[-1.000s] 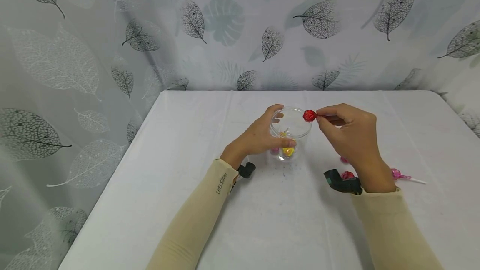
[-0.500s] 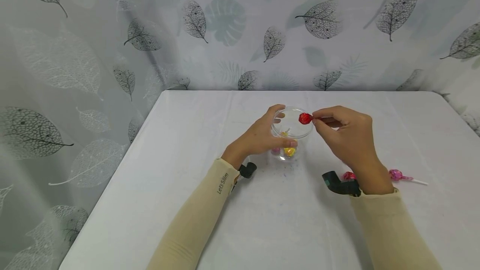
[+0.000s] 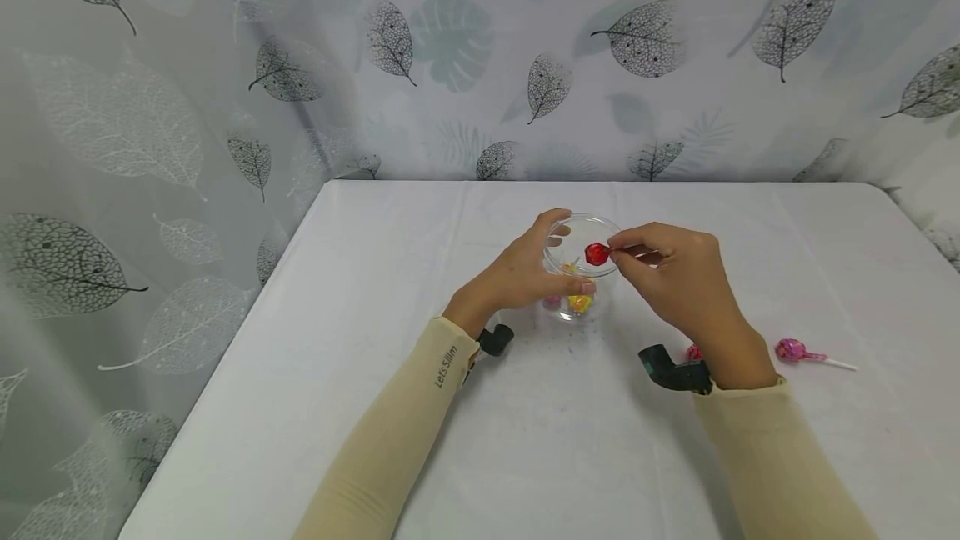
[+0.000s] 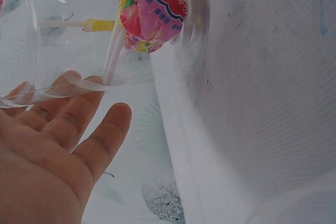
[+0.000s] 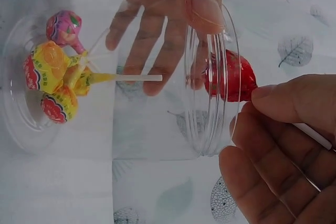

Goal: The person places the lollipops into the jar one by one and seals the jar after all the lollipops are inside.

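Note:
My left hand (image 3: 513, 277) grips a clear plastic jar (image 5: 152, 142), thumb on the near side and fingers behind it. Several wrapped lollipops lie at the jar's bottom, among them a yellow lollipop (image 5: 47, 66) and a pink lollipop (image 4: 155, 17). My right hand (image 3: 678, 277) pinches a red lollipop (image 3: 597, 254) just below its wrapped head, between thumb and index finger. That candy is at the jar's open mouth, its head partly inside the rim in the right wrist view. Its white stick runs back under my right fingers.
On the white table (image 3: 540, 440) a pink lollipop (image 3: 791, 349) lies right of my right wrist. Another reddish lollipop (image 3: 693, 352) is mostly hidden behind that wrist and its dark camera mount (image 3: 671, 369). A leaf-print curtain (image 3: 450, 65) hangs behind the table.
My right hand has moved left and slightly down, carrying the red lollipop from beside the jar's rim to over its mouth. My left hand and the jar have stayed nearly still.

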Demonstrator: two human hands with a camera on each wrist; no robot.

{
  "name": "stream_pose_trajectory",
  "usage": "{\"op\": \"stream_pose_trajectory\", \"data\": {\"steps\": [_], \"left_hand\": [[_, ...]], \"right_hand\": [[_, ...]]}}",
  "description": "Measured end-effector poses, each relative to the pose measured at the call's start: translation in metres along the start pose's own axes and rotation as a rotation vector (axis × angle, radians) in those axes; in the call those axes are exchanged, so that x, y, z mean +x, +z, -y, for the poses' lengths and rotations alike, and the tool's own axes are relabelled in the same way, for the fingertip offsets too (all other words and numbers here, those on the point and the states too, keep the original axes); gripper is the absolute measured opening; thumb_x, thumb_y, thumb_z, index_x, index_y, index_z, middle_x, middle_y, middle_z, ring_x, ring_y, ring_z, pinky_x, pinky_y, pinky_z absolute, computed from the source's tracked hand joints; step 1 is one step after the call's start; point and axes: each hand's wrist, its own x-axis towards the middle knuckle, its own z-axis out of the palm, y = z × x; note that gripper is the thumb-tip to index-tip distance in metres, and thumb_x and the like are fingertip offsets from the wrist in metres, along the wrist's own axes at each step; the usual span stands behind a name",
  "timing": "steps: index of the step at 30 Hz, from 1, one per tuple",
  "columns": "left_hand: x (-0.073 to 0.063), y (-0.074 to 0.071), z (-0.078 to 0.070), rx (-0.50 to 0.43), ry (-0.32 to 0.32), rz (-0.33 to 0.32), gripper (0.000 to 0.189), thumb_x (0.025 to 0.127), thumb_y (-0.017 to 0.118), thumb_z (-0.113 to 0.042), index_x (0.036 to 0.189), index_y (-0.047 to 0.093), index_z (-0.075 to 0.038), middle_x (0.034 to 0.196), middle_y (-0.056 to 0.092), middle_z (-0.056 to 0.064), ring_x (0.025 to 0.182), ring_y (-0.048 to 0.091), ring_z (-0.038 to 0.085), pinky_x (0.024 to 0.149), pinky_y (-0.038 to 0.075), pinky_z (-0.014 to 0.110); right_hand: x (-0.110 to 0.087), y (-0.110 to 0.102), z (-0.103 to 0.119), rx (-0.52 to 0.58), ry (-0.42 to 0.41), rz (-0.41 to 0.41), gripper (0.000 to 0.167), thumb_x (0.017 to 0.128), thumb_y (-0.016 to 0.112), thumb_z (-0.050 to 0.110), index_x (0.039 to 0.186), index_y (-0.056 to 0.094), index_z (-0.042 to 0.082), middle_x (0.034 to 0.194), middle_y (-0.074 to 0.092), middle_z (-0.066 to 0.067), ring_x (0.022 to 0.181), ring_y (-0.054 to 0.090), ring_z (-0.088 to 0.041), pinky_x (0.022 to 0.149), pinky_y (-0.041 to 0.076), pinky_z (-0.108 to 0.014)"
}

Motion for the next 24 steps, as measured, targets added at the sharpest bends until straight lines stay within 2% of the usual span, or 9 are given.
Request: {"op": "stream_pose_trajectory", "data": {"steps": [10, 13, 15, 16, 18, 20, 22, 24], "left_hand": [[-0.001, 0.0, 0.0, 0.0, 0.017, 0.007, 0.11, 0.08, 0.089, -0.051, 0.163, 0.019, -0.031, 0.162, 0.042, 0.001, 0.147, 0.042, 0.016, 0.115, 0.041, 0.053], [0.0, 0.0, 0.001, 0.003, 0.022, 0.004, 0.11, 0.08, 0.089, -0.05, 0.163, 0.02, -0.031, 0.161, 0.043, 0.001, 0.146, 0.043, 0.017, 0.116, 0.04, 0.053], [0.001, 0.001, 0.001, 0.002, 0.026, 0.003, 0.108, 0.081, 0.089, -0.049, 0.162, 0.02, -0.031, 0.161, 0.043, 0.002, 0.146, 0.043, 0.018, 0.116, 0.04, 0.053], [0.001, 0.001, 0.001, 0.004, 0.026, 0.002, 0.107, 0.081, 0.089, -0.049, 0.162, 0.021, -0.032, 0.161, 0.043, 0.002, 0.146, 0.043, 0.018, 0.116, 0.039, 0.053], [0.001, 0.001, 0.001, 0.009, 0.026, 0.002, 0.106, 0.081, 0.088, -0.049, 0.162, 0.021, -0.032, 0.16, 0.043, 0.002, 0.146, 0.043, 0.018, 0.117, 0.039, 0.053], [0.001, 0.001, 0.001, 0.012, 0.026, 0.0, 0.106, 0.081, 0.088, -0.05, 0.162, 0.021, -0.033, 0.16, 0.043, 0.002, 0.146, 0.043, 0.018, 0.117, 0.039, 0.053], [0.0, 0.001, 0.001, 0.021, 0.026, -0.002, 0.107, 0.081, 0.088, -0.052, 0.162, 0.02, -0.033, 0.16, 0.044, 0.0, 0.146, 0.043, 0.016, 0.117, 0.039, 0.053], [0.0, 0.0, 0.001, 0.023, 0.031, -0.005, 0.107, 0.081, 0.088, -0.052, 0.162, 0.02, -0.033, 0.159, 0.044, -0.001, 0.146, 0.043, 0.016, 0.117, 0.039, 0.052]], "right_hand": [[0.0, -0.005, 0.001, -0.013, 0.015, 0.027, 0.018, 0.086, 0.078, -0.009, 0.102, 0.079, -0.001, 0.093, 0.079, -0.013, 0.079, 0.076, -0.026, 0.075, 0.044, 0.0], [0.0, -0.012, -0.002, -0.037, 0.057, 0.017, 0.016, 0.089, 0.077, -0.004, 0.105, 0.079, 0.0, 0.094, 0.079, -0.013, 0.081, 0.074, -0.025, 0.075, 0.045, 0.0], [0.0, -0.019, -0.006, -0.05, 0.123, 0.043, 0.017, 0.091, 0.077, 0.0, 0.108, 0.079, 0.001, 0.097, 0.079, -0.014, 0.085, 0.073, -0.026, 0.075, 0.044, 0.0], [0.0, -0.023, -0.009, -0.069, 0.167, 0.075, 0.018, 0.092, 0.077, 0.003, 0.11, 0.079, 0.002, 0.099, 0.079, -0.014, 0.087, 0.073, -0.027, 0.075, 0.045, -0.001], [-0.001, -0.033, -0.015, -0.103, 0.262, 0.175, 0.021, 0.095, 0.075, 0.01, 0.115, 0.077, 0.003, 0.104, 0.078, -0.015, 0.094, 0.072, -0.03, 0.078, 0.05, -0.011], [-0.001, -0.042, -0.024, -0.151, 0.361, 0.307, 0.027, 0.098, 0.071, 0.017, 0.121, 0.074, 0.004, 0.109, 0.077, -0.017, 0.101, 0.07, -0.033, 0.083, 0.055, -0.028], [-0.002, -0.05, -0.035, -0.203, 0.431, 0.432, 0.032, 0.1, 0.068, 0.022, 0.125, 0.071, 0.003, 0.113, 0.075, -0.02, 0.105, 0.068, -0.037, 0.084, 0.055, -0.046], [-0.003, -0.057, -0.046, -0.235, 0.506, 0.532, 0.037, 0.1, 0.067, 0.025, 0.128, 0.068, 0.001, 0.116, 0.072, -0.024, 0.108, 0.065, -0.041, 0.086, 0.053, -0.056]]}}
